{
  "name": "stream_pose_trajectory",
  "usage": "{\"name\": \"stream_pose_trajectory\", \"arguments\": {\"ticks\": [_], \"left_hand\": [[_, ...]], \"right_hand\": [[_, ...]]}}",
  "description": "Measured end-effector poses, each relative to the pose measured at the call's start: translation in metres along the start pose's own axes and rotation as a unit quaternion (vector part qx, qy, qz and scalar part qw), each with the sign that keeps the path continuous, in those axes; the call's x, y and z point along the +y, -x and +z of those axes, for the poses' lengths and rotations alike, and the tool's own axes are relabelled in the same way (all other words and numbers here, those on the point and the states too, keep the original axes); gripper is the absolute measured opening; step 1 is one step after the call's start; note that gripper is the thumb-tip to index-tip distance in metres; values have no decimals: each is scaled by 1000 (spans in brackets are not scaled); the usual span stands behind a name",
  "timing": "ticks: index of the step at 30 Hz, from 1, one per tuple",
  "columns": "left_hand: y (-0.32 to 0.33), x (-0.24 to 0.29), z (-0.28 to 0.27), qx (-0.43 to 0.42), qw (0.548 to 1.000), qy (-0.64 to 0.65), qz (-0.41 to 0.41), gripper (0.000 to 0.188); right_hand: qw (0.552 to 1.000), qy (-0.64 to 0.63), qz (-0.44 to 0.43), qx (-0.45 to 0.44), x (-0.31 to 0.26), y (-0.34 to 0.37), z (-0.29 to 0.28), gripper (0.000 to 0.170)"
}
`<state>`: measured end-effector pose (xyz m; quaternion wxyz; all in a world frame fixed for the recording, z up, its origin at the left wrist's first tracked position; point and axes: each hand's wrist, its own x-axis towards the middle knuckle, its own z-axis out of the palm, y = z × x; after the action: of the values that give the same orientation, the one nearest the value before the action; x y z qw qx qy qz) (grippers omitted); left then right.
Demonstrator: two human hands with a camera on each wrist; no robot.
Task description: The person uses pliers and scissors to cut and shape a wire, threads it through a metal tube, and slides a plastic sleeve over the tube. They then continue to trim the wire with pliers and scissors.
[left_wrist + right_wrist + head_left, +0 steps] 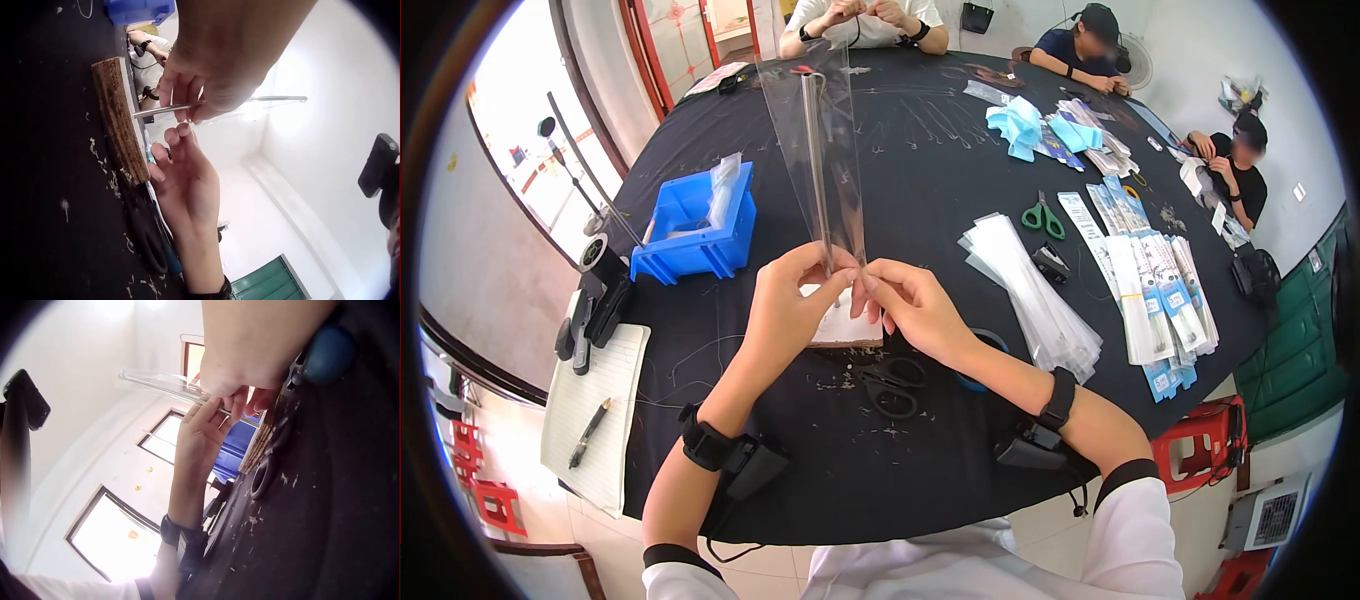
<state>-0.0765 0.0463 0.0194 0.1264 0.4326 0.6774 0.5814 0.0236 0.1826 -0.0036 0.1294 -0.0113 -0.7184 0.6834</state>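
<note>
A tall clear plastic sleeve (840, 150) stands upright before me, with thin metal rods (812, 150) along it. My left hand (800, 290) pinches the rods and the sleeve's lower left edge. The right hand (910, 305) pinches the sleeve near its lower right corner, fingertips close to the left ones. Below them lies a white-topped brown block (845, 342). In the left wrist view a rod (162, 110) runs through the left hand (215, 78), its lower end right at the block's white top. The right wrist view shows the sleeve (169, 381) slanting away beyond both hands.
Black scissors (892, 385) lie just in front of the block. A blue bin (700, 225) and a notebook (600, 410) with a pen are left. To the right are clear sleeves (1035, 300), green-handled scissors (1043, 217) and printed packets (1155, 290). Several people sit around the table.
</note>
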Motion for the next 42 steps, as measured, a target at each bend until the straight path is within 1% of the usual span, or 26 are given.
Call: {"name": "stream_pose_trajectory", "arguments": {"ticks": [3,6,9,12,15,16,19,22,26,29,32,35,36,39,40,42], "left_hand": [[1,0,1,6,1000,-4,-4,6],[2,1,2,9,1000,-12,-12,7],[3,-2,4,17,1000,-11,-12,6],[3,-2,4,19,1000,-14,-13,6],[3,-8,4,16,1000,-13,-7,6],[3,-10,4,15,1000,-13,-1,7],[3,-12,5,16,1000,-26,3,7],[5,-9,6,16,1000,-23,-8,7],[4,-13,6,18,1000,-24,-5,7],[4,-15,7,18,999,-34,5,7],[5,-16,7,18,999,-42,19,7],[5,-14,8,21,998,-49,21,7],[5,-14,8,22,998,-48,25,7],[4,-16,8,24,997,-54,42,7],[4,-16,8,25,997,-58,46,7],[5,-13,7,27,997,-63,45,7]], "right_hand": [[1000,3,-19,4,0,0,0,22],[1000,1,-7,4,-2,0,0,19],[1000,-4,-13,8,-3,1,0,16],[999,-18,24,25,-2,1,-3,16],[992,-64,25,102,2,-3,-6,14],[992,-58,24,109,1,-3,-9,14],[992,-42,13,114,-6,-3,-19,14],[991,-37,0,125,-25,-1,-24,14],[991,-19,-59,116,-60,0,-22,14],[979,63,-154,117,-89,-6,-16,22],[938,183,-267,125,-118,-23,-11,33],[914,240,-315,91,-145,-47,-17,43],[913,282,-289,58,-158,-48,-18,38],[885,346,-308,-51,-171,-56,-29,23],[871,366,-324,-40,-173,-55,-28,18],[866,385,-315,-60,-180,-56,-29,17]]}}
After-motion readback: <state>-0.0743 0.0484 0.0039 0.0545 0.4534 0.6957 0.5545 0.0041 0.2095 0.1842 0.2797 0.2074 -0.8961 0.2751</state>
